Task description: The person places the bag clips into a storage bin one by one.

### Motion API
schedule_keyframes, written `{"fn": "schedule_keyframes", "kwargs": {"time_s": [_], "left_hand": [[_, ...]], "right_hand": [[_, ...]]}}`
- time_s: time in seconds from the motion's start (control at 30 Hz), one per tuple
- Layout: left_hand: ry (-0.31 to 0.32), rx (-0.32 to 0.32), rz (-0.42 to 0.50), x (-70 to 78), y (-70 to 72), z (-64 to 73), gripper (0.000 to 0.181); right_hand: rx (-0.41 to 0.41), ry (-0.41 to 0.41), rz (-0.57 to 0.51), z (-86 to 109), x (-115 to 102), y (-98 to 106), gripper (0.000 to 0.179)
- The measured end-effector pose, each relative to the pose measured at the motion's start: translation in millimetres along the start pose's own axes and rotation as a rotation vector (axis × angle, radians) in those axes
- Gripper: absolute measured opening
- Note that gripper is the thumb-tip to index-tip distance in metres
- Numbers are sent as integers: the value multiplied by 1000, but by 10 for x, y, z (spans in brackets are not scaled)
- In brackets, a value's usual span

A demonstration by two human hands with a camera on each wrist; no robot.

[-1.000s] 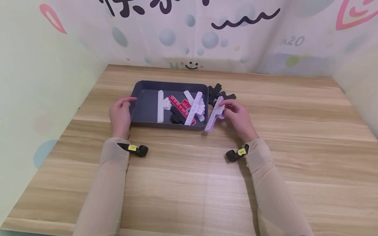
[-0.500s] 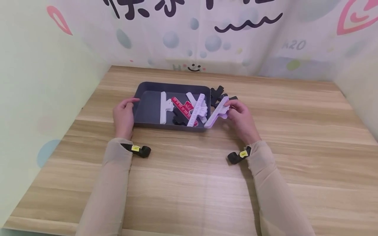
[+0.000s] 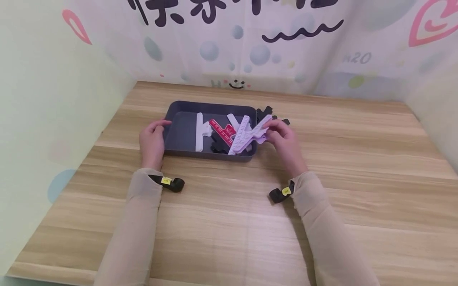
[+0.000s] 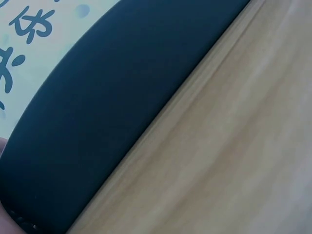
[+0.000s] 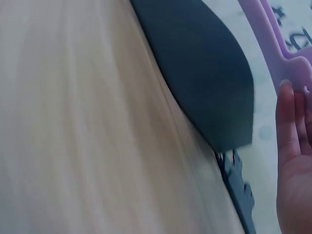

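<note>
Purple clip (image 3: pixel 254 135), one, pinched in right hand (image 3: pixel 285 143) over right end of one dark tray (image 3: pixel 181 129); left hand (image 3: pixel 152 143) grips left end. Inside: one red clip (image 3: pixel 221 132), at least one black clip (image 3: pixel 220 144).

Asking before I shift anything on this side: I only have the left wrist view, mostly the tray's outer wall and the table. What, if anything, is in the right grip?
Observer: The right grip holds a purple clip, which in the head view appears over the right end of the tray.
Operator: Is anything lying inside the tray?
Observer: Yes, several clips; a white clip lies to the left of a red clip.
Operator: And just outside its right end?
Observer: Black clips lie on the table there, partly hidden in the head view.
</note>
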State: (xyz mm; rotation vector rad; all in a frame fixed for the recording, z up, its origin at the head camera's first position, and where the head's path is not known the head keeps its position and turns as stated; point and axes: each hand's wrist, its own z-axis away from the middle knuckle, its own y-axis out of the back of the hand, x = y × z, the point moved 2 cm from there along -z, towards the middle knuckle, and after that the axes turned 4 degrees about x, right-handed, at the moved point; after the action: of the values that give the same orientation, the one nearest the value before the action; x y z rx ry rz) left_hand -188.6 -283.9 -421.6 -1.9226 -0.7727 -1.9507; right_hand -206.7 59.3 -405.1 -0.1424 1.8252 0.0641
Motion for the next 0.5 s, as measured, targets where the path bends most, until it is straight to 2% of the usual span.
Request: {"fn": "schedule_keyframes", "kwargs": {"time_s": [0.2,0.37,0.5], "left_hand": [[-12,5,-2,-10,-1,-15,30],[-24,13,-11,-12,11,-4,30],[-30,14,-17,-7,13,9,29]], "right_hand": [[-48,10,85,-7,-83,-246,18],[-61,8,122,-28,-78,-363,19],[-72,-4,133,13,-232,-474,19]]}}
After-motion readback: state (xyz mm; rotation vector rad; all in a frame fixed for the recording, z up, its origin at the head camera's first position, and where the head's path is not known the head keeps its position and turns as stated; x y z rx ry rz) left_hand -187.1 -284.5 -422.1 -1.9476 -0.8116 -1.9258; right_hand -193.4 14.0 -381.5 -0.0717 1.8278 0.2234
